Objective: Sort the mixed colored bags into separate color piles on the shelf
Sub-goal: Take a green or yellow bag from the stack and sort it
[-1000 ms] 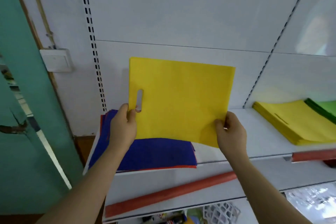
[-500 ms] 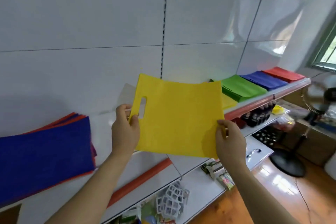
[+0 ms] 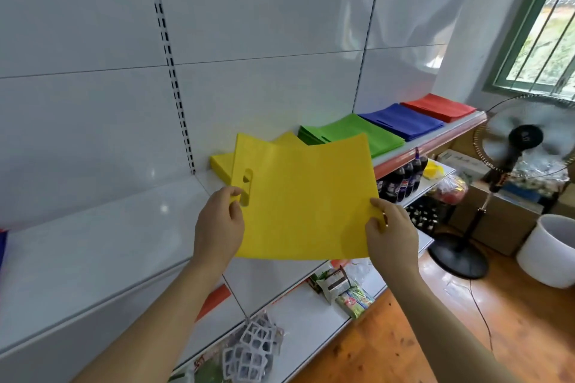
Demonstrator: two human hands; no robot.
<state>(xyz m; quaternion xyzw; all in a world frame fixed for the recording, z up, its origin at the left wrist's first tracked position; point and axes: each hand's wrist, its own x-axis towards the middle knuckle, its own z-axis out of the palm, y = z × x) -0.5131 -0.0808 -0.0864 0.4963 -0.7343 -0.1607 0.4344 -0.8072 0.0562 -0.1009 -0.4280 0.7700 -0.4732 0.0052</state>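
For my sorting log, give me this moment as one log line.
stage: carrying | held: yellow bag | left hand: pinches handle edge | right hand: pinches right edge | target: yellow pile on shelf | placed: not yet

A single view is given, taken from a wide-angle camera worn on the head of a person. The scene is looked at forward and slightly downward, from close range, with both forearms entering from the bottom edge. The white shelf [image 3: 102, 246] is seen at an angle, running from near left to far right, where a window [image 3: 547, 25] and a standing fan [image 3: 525, 137] are caught. Straight lines are bent toward the edges. No second view is supplied.
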